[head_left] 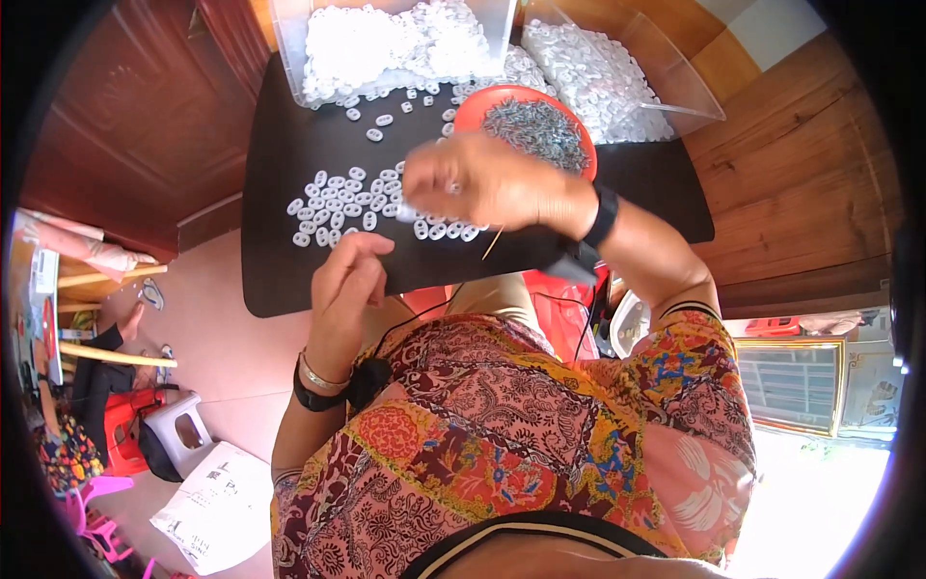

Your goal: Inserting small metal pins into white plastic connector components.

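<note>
Bright daylight glares white at the lower right; the right hand [482, 183] is motion-blurred, and fisheye edges bend into black.

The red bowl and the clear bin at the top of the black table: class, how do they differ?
The red bowl is round, shallow and opaque; the clear bin is straight-walled, deeper and see-through. The red bowl holds small grey metal bits; the clear bin holds white plastic pieces. The right hand partly overlaps the red bowl, while nothing covers the clear bin. Both sit on the black table.

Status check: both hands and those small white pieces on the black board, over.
Right hand blurred over the white pieces, grip unclear. Left hand at black board edge, fingers pinched, contents hidden. Red bowl just behind.
</note>
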Motion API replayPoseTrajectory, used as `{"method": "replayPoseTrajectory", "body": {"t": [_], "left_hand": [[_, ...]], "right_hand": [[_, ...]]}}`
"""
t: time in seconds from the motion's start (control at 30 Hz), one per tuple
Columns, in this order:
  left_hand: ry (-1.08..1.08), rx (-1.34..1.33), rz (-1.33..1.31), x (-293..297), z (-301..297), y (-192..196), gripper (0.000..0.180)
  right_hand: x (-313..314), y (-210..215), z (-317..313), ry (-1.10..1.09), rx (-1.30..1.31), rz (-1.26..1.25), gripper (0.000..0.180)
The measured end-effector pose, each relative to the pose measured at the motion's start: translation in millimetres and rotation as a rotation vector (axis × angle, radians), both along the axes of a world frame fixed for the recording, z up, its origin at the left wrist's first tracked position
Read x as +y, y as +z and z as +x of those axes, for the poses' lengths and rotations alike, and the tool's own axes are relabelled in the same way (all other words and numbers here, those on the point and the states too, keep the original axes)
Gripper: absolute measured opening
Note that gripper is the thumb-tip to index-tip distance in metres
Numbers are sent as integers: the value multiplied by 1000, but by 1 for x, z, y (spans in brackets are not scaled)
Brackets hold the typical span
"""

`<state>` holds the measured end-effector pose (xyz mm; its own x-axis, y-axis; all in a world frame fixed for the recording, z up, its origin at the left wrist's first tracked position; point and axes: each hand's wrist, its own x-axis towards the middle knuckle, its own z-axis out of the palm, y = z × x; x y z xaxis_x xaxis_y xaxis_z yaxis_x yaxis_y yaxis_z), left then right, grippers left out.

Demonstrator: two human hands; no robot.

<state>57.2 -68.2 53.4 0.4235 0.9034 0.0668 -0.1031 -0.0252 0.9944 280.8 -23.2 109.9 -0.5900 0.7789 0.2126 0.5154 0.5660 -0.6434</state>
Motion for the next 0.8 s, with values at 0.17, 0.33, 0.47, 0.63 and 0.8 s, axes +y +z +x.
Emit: {"method": "replayPoseTrajectory", "body": {"t": [0.17,0.33,0.47,0.63,0.8], "left_hand": [[-132,169,138,1,19,-13,23],[-162,234,209,1,29,-18,20],[-156,258,262,5,31,-18,19],[-126,124,22,15,31,-19,16],[-145,41,-52,19,27,-21,16]], "right_hand": [[-45,-17,-7,-67,123,-49,7],[-53,-29,3,-123,131,-78,7],[-56,-30,9,-173,92,-26,9],[-29,-24,51,-336,-104,356,10],[17,-36,107,-484,-441,353,13]]}}
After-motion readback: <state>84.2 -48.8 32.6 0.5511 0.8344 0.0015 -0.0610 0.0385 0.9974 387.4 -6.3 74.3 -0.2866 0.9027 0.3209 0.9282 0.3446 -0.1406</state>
